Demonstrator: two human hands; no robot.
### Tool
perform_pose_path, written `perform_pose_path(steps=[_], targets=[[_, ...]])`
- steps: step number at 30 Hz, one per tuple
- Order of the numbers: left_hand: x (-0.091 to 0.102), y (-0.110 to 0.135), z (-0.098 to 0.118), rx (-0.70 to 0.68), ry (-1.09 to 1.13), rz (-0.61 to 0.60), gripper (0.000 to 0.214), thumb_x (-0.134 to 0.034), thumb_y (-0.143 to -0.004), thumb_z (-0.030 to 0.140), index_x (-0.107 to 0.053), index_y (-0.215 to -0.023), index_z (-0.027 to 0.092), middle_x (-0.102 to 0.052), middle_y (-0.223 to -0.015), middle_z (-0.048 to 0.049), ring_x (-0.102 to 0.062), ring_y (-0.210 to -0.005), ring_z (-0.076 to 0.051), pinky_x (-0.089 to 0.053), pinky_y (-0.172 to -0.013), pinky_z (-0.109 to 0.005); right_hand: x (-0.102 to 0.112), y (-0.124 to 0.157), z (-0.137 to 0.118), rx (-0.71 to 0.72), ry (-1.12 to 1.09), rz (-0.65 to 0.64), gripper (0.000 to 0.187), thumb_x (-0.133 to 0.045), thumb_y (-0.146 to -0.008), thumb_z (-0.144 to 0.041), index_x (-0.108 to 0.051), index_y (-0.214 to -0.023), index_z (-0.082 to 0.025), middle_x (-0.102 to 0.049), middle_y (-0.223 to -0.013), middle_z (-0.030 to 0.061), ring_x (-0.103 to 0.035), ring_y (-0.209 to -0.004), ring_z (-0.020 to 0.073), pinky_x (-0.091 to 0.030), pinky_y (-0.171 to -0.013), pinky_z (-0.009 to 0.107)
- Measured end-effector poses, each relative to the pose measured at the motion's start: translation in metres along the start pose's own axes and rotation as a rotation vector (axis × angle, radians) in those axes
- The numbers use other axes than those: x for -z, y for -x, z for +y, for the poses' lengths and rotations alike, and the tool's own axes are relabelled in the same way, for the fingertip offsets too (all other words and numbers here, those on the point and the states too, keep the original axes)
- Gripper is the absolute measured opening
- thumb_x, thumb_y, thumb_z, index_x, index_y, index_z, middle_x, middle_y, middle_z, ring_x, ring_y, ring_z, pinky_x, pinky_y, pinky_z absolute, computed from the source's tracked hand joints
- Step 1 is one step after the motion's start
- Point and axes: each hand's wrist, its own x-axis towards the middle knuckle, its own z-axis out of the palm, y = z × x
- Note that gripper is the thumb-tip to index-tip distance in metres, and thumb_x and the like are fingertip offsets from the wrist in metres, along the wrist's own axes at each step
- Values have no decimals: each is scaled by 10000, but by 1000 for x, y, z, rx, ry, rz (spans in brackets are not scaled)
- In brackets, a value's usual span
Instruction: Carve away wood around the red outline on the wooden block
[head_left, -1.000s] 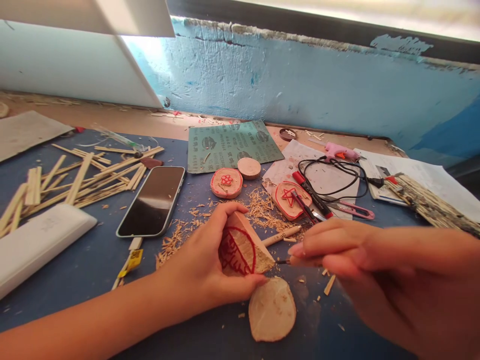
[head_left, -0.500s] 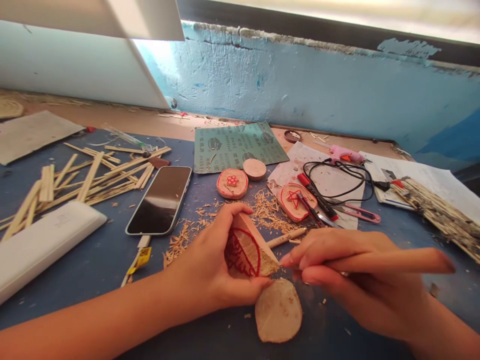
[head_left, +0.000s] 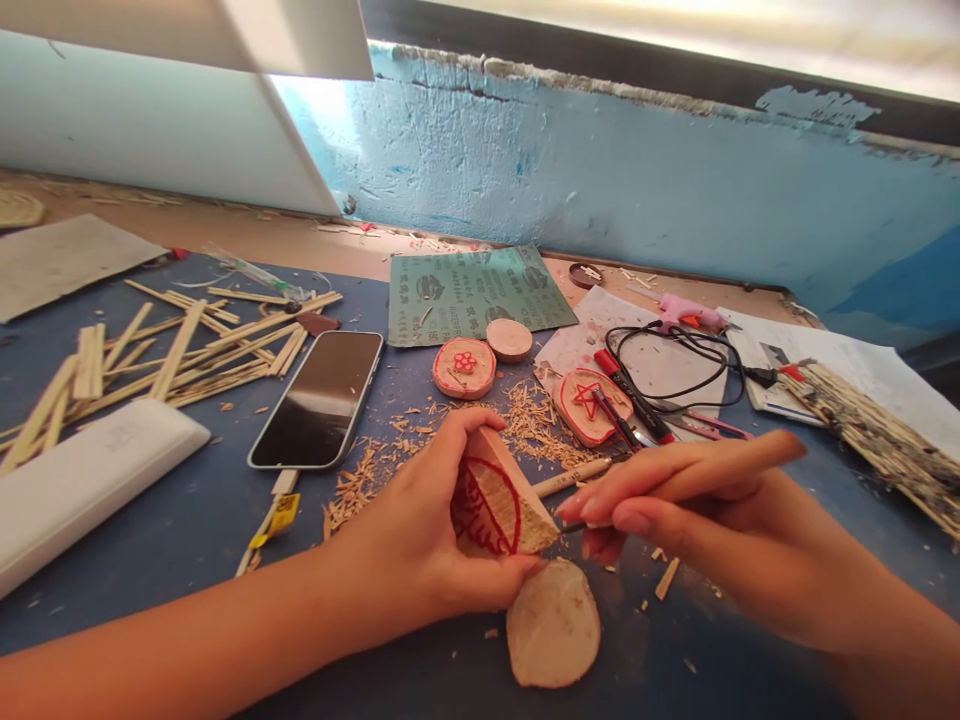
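Observation:
My left hand (head_left: pixel 450 520) grips a thick wood block (head_left: pixel 487 505) tilted on its edge, with a red leaf-like drawing on its face. My right hand (head_left: pixel 675 510) is closed round a wooden-handled carving knife (head_left: pixel 739 465); its dark tip points at the block's lower right corner. Just below lies a bare round wood slice (head_left: pixel 555 625). Beyond my hands are a slice with a red flower (head_left: pixel 463 367), a slice with a red star (head_left: pixel 591 405) and a small plain slice (head_left: pixel 509 340). Another wooden-handled tool (head_left: pixel 574 477) lies behind the block.
Wood shavings (head_left: pixel 536 420) litter the blue mat. Left are a phone (head_left: pixel 319 400), a white power bank (head_left: pixel 97 490) and several wooden sticks (head_left: pixel 180 350). Green sandpaper (head_left: pixel 480 295) lies at the back; right are a red marker (head_left: pixel 634 395), a pink glue gun (head_left: pixel 686 311) and a stick bundle (head_left: pixel 885 430).
My right hand has turned, and the knife's handle end has swung up and to the left. A wood chip now lies on the mat beneath it. My left hand keeps hold of the block.

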Motion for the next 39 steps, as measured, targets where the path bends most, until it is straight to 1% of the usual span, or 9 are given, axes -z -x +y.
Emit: perform_pose_path(steps=[3, 11, 13, 17, 18, 23, 26, 35, 39], targets=[[0, 1, 4, 20, 21, 7, 909, -927, -676, 458, -383, -1388, 306, -636, -991, 12, -660, -887, -245, -536, -794, -370, 1, -3, -3, -60, -46, 10, 144, -748, -1001, -270, -875, -1068, -265, -856, -1045, 62, -831, -836, 178, -702, -767, 223], [-1, 2, 2, 26, 49, 6, 914, -928, -666, 476, -377, -1377, 311, -635, -937, 32, -643, -814, -220, -525, -731, -340, 4, 1, -6, -31, 94, 18, 111, -806, -946, -247, -890, -1009, -283, -859, -1084, 57, -851, -841, 228, -722, -745, 253], [-1, 2, 1, 22, 50, 3, 907, -923, -673, 479, -374, -1376, 312, -630, -931, 33, -638, -801, -215, -526, -720, -339, 1, 4, -7, 58, 230, 57, 125, -815, -933, -221, -892, -969, -313, -863, -1076, 25, -852, -861, 222, -717, -764, 235], [-3, 2, -1, 22, 82, 27, 835, -881, -721, 445, -370, -1369, 317, -624, -932, 31, -653, -803, -216, -547, -716, -342, -9, 8, -11, 391, 536, 119, 228, -827, -887, -128, -887, -1003, -314, -865, -1053, 3, -847, -938, 232, -697, -889, 242], [-4, 2, -1, 26, 91, 34, 828, -876, -727, 442, -369, -1370, 318, -625, -936, 28, -660, -811, -220, -554, -722, -348, -10, 8, -12, 406, 553, 136, 228, -823, -887, -125, -887, -1010, -306, -866, -1044, 8, -847, -938, 233, -695, -890, 236], [-4, 3, 0, 31, 58, 60, 824, -878, -725, 464, -377, -1363, 318, -630, -923, 28, -673, -820, -233, -563, -753, -371, -8, 2, -10, 23, 171, 140, 110, -779, -972, -281, -885, -961, -256, -862, -1030, 58, -853, -856, 224, -710, -763, 217], [-2, 3, 2, 27, 24, 56, 828, -880, -721, 482, -385, -1363, 312, -631, -917, 31, -668, -817, -231, -552, -751, -366, -4, -2, -4, -101, -58, 90, 120, -805, -955, -310, -870, -1016, -229, -858, -1041, 80, -848, -860, 223, -712, -787, 247], [0, 3, 4, 17, -13, 53, 870, -918, -684, 459, -419, -1380, 310, -629, -931, 40, -654, -806, -215, -532, -730, -337, 6, -14, 11, -232, -283, -25, 194, -739, -1012, -324, -855, -1031, -169, -837, -1160, 129, -833, -893, 180, -682, -807, 216], [0, 3, 4, 20, 8, 40, 859, -906, -705, 456, -405, -1388, 311, -627, -941, 37, -646, -813, -213, -530, -728, -335, 0, -6, 2, -143, -125, 18, 166, -739, -1008, -318, -868, -1038, -218, -845, -1141, 107, -843, -882, 209, -707, -781, 253]])
